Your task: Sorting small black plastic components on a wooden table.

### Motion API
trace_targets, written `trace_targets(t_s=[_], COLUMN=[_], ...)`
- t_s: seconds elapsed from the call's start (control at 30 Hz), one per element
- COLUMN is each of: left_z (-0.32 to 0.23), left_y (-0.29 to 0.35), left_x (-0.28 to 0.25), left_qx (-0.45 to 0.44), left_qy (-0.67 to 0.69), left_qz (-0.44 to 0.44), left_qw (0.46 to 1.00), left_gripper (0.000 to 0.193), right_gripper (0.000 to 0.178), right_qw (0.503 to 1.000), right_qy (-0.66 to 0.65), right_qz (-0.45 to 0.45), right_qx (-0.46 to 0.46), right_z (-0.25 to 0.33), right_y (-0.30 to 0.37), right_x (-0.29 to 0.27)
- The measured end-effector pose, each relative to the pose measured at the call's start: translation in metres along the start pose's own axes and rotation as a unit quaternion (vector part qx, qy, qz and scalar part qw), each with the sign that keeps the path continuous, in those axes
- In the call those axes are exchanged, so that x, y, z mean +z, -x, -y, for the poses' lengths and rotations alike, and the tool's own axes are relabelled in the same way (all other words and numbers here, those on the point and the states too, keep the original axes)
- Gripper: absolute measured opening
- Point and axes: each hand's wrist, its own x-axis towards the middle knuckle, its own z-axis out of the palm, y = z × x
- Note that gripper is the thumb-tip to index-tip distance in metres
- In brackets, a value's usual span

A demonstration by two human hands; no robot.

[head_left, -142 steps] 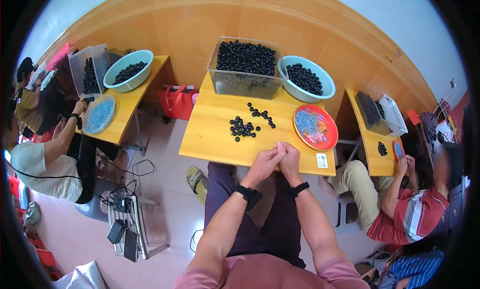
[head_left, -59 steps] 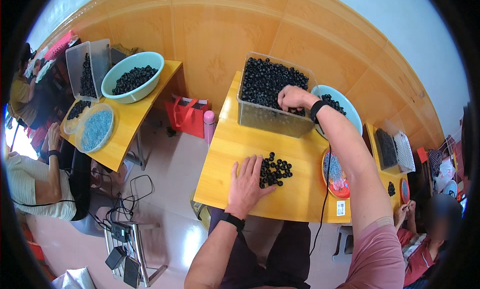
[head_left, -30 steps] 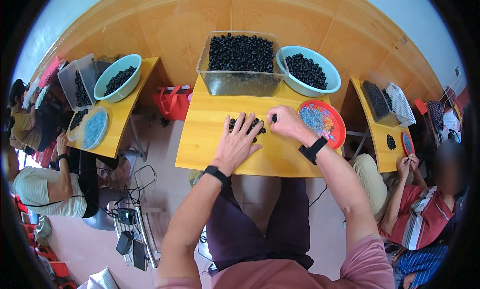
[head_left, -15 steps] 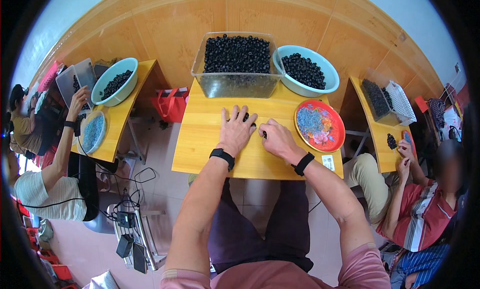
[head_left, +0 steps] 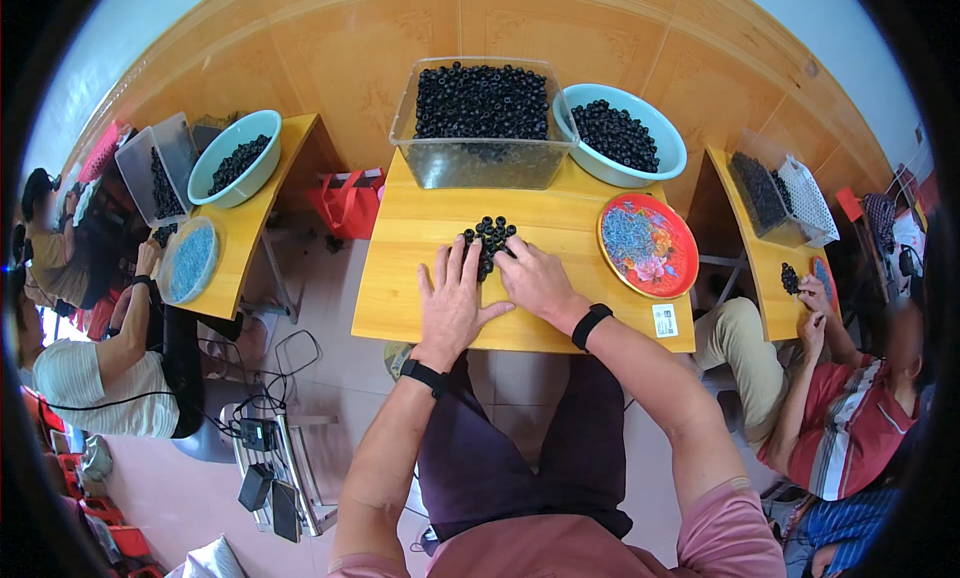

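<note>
The left hand (head_left: 452,300) lies flat and wide open on the yellow wooden table (head_left: 400,278), its fingertips touching a small pile of black round beads (head_left: 489,240) near the table's middle. The right hand (head_left: 532,278) rests beside it, fingers loosely spread, touching the same pile. A clear plastic tub of black beads (head_left: 482,123) stands at the far edge.

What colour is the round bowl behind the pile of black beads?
Light teal bowl, clearest in the head view, beyond the beads.
</note>
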Motion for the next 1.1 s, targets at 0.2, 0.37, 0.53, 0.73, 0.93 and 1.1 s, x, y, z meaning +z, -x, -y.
trace_targets(t_s=[0.2,0.37,0.53,0.73,0.93,1.1], left_z=[-0.004,-0.005,-0.004,-0.005,-0.005,-0.004], left_y=[0.000,-0.002,-0.002,-0.003,-0.002,-0.003], left_x=[-0.001,-0.001,-0.002,-0.001,0.000,-0.001], left_qx=[-0.009,-0.018,-0.023,-0.017,-0.017,-0.018], left_qy=[0.031,0.037,0.038,0.025,0.028,0.035], left_qz=[0.003,0.013,0.012,0.019,0.010,0.008], left_qw=[0.999,0.999,0.999,0.999,0.999,0.999], left_gripper=[0.110,0.111,0.111,0.109,0.104,0.105], right_gripper=[0.006,0.005,0.009,0.013,0.020,0.024], right_qw=[0.996,0.990,0.990,0.986,0.985,0.983], right_qy=[0.070,0.096,0.096,0.105,0.087,0.082], right_qz=[0.018,-0.012,-0.018,-0.017,-0.008,-0.012], right_qx=[-0.052,-0.098,-0.103,-0.132,-0.149,-0.167], right_z=[0.003,-0.003,-0.002,-0.007,-0.009,-0.012], right_y=[0.000,0.001,0.000,0.003,0.005,0.006], right_x=[0.000,-0.006,-0.009,-0.013,-0.015,-0.010])
